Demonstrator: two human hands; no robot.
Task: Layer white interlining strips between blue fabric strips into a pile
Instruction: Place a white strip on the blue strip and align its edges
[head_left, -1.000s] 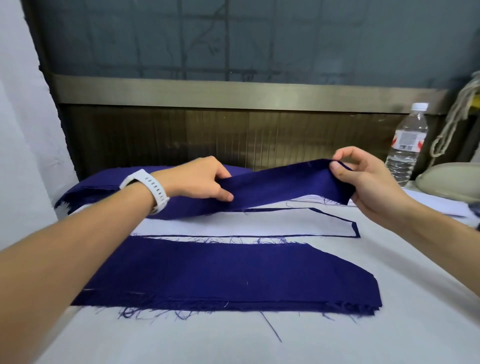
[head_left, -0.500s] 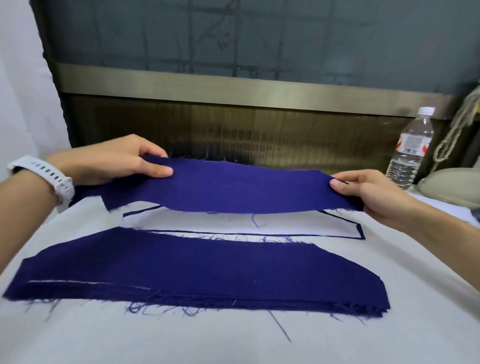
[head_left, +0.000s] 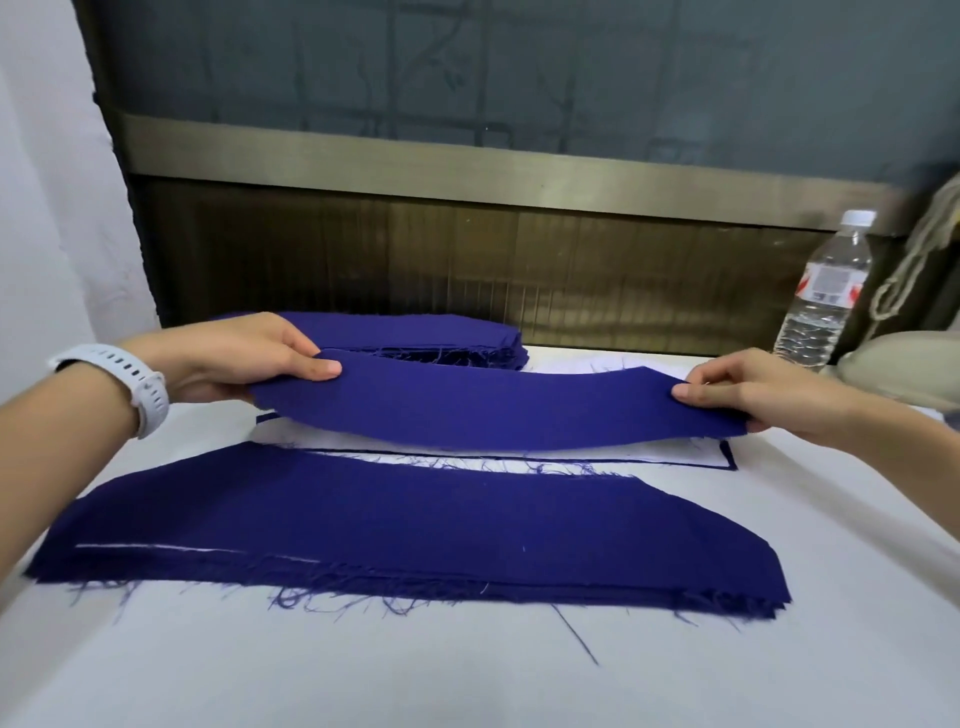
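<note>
Blue fabric strip (head_left: 467, 410) hangs pinched between left hand (head_left: 249, 353) and right hand (head_left: 753, 389).

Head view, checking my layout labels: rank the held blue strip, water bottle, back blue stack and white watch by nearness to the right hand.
1. held blue strip, pinched by the right hand.
2. water bottle, just behind, right.
3. back blue stack, far centre-left.
4. white watch, left wrist.

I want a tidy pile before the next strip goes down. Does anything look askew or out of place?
Small things. A white edge peeks out at the left front of the near blue pile, so one layer seems shifted. A loose thread lies on the table before it.
</note>
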